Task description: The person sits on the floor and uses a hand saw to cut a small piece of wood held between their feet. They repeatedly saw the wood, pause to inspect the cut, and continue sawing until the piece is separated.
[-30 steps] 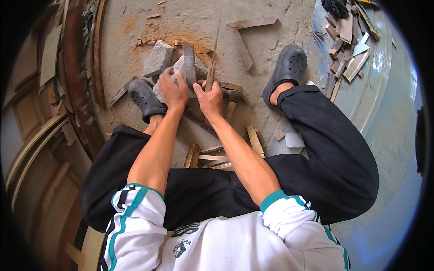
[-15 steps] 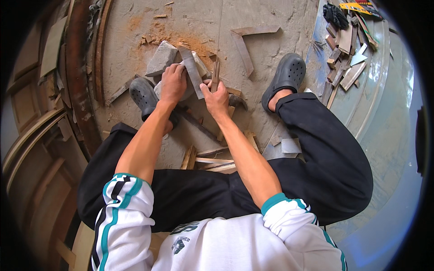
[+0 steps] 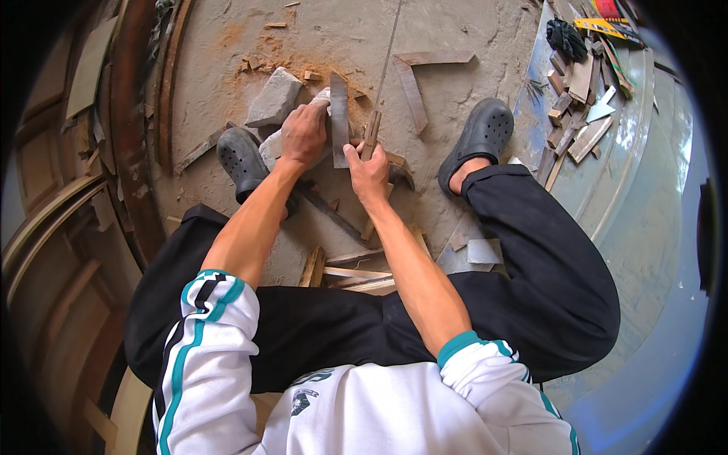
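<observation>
My left hand (image 3: 305, 135) is closed at the left edge of a flat grey-brown wooden strip (image 3: 340, 117), which stands nearly lengthwise away from me; some of its fingers are hidden. My right hand (image 3: 369, 176) grips a narrow brown wooden piece (image 3: 371, 130) that looks like two slim sticks side by side. Its thumb lies close to the strip's near end. Rough grey stone blocks (image 3: 274, 97) rest on the ground beside and beneath my left hand. Just past my right wrist is a dark curved metal head (image 3: 402, 176), perhaps of a hammer, partly covered.
Two mitred wooden pieces (image 3: 435, 58) form a corner on the concrete floor. Sawdust (image 3: 262, 57) lies beyond the stones. Wood offcuts (image 3: 576, 114) and a yellow-handled saw (image 3: 610, 29) are piled at right. Wooden panels (image 3: 57, 152) line the left. My clogs (image 3: 487, 130) flank the work.
The flat strip has swung from slanting to nearly straight and shifted right. My left hand has moved right with it. The sticks in my right hand now tilt slightly to the right.
</observation>
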`<state>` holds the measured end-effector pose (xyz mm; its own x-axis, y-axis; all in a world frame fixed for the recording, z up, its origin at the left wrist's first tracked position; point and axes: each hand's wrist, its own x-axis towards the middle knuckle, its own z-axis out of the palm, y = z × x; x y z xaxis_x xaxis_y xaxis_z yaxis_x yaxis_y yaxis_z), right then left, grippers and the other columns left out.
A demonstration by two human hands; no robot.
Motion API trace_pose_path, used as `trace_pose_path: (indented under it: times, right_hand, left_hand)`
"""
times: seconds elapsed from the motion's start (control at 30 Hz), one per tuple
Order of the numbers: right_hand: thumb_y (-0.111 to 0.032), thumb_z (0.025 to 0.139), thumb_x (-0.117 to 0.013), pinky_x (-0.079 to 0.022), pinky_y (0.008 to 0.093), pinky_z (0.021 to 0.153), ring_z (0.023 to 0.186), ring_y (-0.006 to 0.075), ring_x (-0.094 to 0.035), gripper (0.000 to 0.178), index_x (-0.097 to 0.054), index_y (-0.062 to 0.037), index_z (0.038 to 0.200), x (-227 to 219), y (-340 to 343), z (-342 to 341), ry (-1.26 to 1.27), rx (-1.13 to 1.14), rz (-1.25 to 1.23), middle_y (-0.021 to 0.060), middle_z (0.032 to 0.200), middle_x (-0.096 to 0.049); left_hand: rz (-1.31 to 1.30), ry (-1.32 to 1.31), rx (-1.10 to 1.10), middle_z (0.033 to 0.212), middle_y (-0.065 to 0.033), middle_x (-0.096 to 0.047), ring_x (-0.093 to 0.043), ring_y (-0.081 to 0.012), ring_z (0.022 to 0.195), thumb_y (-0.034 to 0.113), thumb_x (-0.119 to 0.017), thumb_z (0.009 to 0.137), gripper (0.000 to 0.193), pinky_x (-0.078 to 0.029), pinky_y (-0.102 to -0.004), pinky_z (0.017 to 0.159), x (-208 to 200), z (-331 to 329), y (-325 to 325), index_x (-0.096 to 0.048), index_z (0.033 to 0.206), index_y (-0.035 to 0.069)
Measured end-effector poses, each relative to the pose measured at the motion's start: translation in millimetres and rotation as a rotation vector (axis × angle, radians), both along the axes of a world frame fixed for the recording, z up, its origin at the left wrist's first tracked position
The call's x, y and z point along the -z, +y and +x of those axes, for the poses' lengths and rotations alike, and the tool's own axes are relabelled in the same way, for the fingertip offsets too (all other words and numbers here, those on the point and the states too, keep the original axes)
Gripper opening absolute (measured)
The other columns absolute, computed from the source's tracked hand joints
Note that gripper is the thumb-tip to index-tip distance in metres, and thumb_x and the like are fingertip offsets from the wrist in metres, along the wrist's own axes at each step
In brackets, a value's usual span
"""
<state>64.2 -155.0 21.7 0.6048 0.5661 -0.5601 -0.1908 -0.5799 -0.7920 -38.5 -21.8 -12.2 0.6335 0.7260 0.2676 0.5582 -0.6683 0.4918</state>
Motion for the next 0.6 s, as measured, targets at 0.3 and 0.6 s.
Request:
trace_pose_path:
  times: [0.3,0.6]
  right_hand:
    - [-0.021,0.084,-0.072,-0.049,0.0361,0.066,0.066,0.0205,-0.061,0.022,-0.061,-0.0021,0.085,-3.6,-5.5,4.5,0.019,0.063,0.045,0.0093,0.072,-0.063]
    - [-0.021,0.085,-0.073,-0.047,0.0294,0.068,0.069,0.0109,-0.054,0.023,-0.059,-0.0032,0.087,-6.0,-15.7,26.8,-0.016,0.136,0.081,0.0026,0.078,-0.062]
  left_hand:
    - [-0.044,0.296,0.126,0.116,-0.0110,-0.057,-0.052,-0.0279,0.114,0.028,-0.071,0.074,0.054,-0.037,-0.0423,0.098,-37.5,-24.2,-16.3,-0.055,0.120,0.007]
    - [-0.123,0.458,0.556,0.133,-0.0086,-0.053,-0.043,-0.0283,0.133,0.018,-0.074,0.066,0.068,-0.022,-0.0469,0.120,-47.3,-4.5,28.9,-0.053,0.130,0.007]
